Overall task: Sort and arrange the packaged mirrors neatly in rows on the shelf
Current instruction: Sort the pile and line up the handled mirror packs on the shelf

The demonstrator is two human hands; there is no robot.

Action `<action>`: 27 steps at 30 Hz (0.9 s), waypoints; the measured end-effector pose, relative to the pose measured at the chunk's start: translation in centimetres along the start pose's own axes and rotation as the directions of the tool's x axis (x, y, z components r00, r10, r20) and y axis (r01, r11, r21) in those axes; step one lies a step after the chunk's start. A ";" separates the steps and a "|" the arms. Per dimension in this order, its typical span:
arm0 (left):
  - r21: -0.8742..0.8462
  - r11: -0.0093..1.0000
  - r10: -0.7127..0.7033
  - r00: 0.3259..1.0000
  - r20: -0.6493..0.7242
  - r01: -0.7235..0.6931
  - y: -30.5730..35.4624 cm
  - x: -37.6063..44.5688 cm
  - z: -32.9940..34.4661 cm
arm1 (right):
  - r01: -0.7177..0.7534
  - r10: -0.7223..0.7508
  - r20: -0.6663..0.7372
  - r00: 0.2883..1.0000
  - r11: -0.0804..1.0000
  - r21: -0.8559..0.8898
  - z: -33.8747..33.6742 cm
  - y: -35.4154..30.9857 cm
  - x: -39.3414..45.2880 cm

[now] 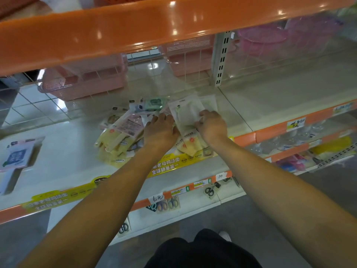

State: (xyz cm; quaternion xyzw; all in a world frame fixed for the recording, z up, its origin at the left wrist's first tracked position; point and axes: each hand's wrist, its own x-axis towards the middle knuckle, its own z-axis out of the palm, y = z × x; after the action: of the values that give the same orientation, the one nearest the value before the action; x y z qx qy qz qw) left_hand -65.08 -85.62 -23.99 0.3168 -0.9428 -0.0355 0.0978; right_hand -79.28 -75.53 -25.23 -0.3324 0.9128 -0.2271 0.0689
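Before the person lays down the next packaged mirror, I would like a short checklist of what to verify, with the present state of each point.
1. Right hand has a firm hold of the white packet: ok, its fingers pinch the packet's right edge.
2. Left hand is free to help: cannot tell, it lies on the pile of packets and its fingertips are hidden.
3. Bare shelf space for a row: ok, the shelf to the right of the pile shows bare surface.
4. Pile already sorted: not ok, the packets overlap at different angles.
5. Packets clear of the front edge: not ok, the yellow packets reach it.
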 end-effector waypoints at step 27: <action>0.049 0.997 -0.061 0.998 -0.028 0.063 14.4 4.4 3.5 | -0.030 0.009 -0.075 0.997 0.961 -0.275 -8.1 20.4 7.6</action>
State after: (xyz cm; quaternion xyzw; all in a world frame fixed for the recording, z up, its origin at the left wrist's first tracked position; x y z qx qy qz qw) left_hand -77.75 -76.75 -24.88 0.3486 -0.9317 -0.0108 0.1013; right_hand -99.08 -63.63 -27.22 -0.3213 0.9407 -0.1088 -0.0094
